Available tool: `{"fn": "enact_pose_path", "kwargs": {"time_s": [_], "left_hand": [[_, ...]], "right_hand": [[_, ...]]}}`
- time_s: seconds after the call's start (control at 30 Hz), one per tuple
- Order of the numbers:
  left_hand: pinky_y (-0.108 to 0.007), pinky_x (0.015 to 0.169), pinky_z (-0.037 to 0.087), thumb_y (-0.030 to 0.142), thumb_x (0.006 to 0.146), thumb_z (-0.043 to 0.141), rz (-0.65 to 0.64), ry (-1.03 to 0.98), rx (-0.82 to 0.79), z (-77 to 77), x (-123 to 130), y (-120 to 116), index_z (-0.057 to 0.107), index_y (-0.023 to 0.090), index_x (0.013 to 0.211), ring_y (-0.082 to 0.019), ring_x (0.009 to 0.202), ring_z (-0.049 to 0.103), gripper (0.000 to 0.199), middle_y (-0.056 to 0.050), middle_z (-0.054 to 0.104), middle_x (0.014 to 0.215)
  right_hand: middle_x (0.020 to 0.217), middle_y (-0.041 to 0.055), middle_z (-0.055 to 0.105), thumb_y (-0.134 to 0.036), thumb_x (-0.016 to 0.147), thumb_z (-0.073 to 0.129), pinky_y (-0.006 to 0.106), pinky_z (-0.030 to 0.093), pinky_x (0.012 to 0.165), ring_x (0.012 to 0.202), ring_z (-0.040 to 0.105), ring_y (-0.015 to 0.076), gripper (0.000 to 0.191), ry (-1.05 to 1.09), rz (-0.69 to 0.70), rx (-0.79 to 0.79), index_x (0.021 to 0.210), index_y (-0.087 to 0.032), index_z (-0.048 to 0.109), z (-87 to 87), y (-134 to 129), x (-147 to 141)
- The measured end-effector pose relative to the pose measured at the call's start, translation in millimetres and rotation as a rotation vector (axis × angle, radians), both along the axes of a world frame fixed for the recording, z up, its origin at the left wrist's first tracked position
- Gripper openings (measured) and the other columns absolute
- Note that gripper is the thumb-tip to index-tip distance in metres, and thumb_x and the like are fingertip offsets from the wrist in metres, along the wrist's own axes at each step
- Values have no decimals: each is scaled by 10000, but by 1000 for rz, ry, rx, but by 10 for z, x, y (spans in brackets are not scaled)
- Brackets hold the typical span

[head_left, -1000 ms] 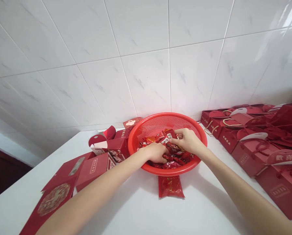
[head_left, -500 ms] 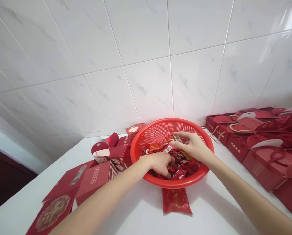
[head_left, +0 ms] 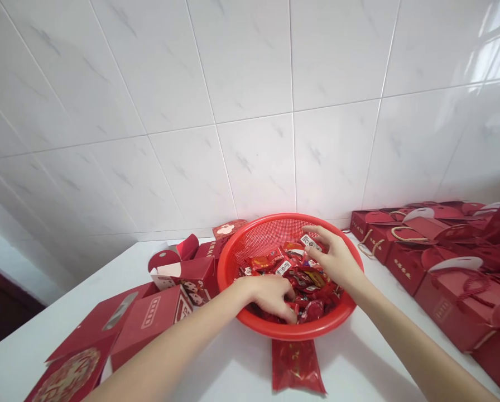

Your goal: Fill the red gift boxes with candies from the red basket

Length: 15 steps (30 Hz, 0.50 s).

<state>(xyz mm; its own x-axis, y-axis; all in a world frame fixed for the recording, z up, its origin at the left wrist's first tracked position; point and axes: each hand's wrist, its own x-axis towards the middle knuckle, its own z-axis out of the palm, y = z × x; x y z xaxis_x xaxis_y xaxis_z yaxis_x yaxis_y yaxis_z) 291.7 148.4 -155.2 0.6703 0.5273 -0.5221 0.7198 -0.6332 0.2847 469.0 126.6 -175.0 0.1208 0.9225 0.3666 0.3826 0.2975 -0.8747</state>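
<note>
A round red plastic colander point(head_left: 289, 331) holds a heap of small candies point(head_left: 304, 279) in shiny, mostly red wrappers. Inside it, my left hand point(head_left: 273, 296) reaches down at the near left, its fingers and thumb curled around a red-wrapped candy, fingertips partly hidden. At the far right of the heap, my right hand point(head_left: 333, 257) has a candy with a white label point(head_left: 311, 242) between thumb and fingers. Partly beneath the colander's near rim lies a flat red packet point(head_left: 298, 365) with gold marks.
Red gift boxes point(head_left: 149, 324) stand and lie on the left of the white table point(head_left: 225, 368), some with flaps raised. Rows of red boxes with cord handles point(head_left: 438, 285) line the right side. A tiled wall point(head_left: 254, 167) rises behind.
The view has tilted up, so the colander and boxes sit slightly lower in the picture. Both hands stay in the colander; the right hand shows the white-labelled candy more clearly.
</note>
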Motion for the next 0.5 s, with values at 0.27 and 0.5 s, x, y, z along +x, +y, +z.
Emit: {"fn": "enact_pose_path", "kwargs": {"time_s": [0.27,0.5], "left_hand": [[-242,479,369,319,626,679,30,-201,44,-40,-61,0,728,186,917,-161,548,535,323,35,575,573],[-259,770,500,190,667,650,105,-585,232,-48,-52,30,718,157,1146,-189,818,665,485,-27,746,950]], "right_hand": [[1176,101,681,-203,728,620,394,487,966,1122,628,247,444,77,-18,-100,1171,-178,605,35,-18,11],[753,-19,622,-224,707,618,286,500,589,626,610,147,286,378,49,-190,974,-209,516,111,-69,19]]}}
